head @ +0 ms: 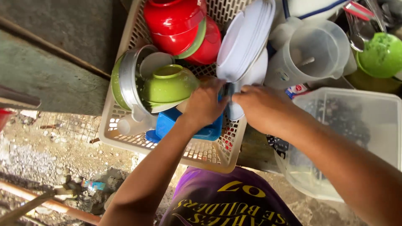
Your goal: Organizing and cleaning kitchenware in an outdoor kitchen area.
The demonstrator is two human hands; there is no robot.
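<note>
- Head view: the left hand (pixel 205 104) and the right hand (pixel 261 106) meet over the near right part of a cream slotted dish basket (pixel 125 138), which serves as the landmark here.
- The left hand is curled shut, knuckles up, its fingers closed around a small dark item (pixel 228 89) at the foot of the white plates (pixel 245 39); what that item is cannot be made out.
- The right hand comes in from the right, its fingers bent and pinching the same dark item from the other side, so the two hands almost touch.
- Under the left hand, inside the basket, lies a blue plastic container (pixel 167 121).
- Just left of the hands, in the basket's middle, a green bowl (pixel 169 83) sits tipped on its side within a metal pot (pixel 130 79).
- At the basket's far end stand stacked red bowls (pixel 176 25), and the white plates lean upright beside them on the right.
- Outside the basket, just right of it, stands a clear plastic jug (pixel 312 50); nearer the person is a clear plastic tub (pixel 377 113).
- Farther right of the jug lies a green colander (pixel 383 54).
- The basket overhangs rough ground (pixel 50 155) on its left side.
</note>
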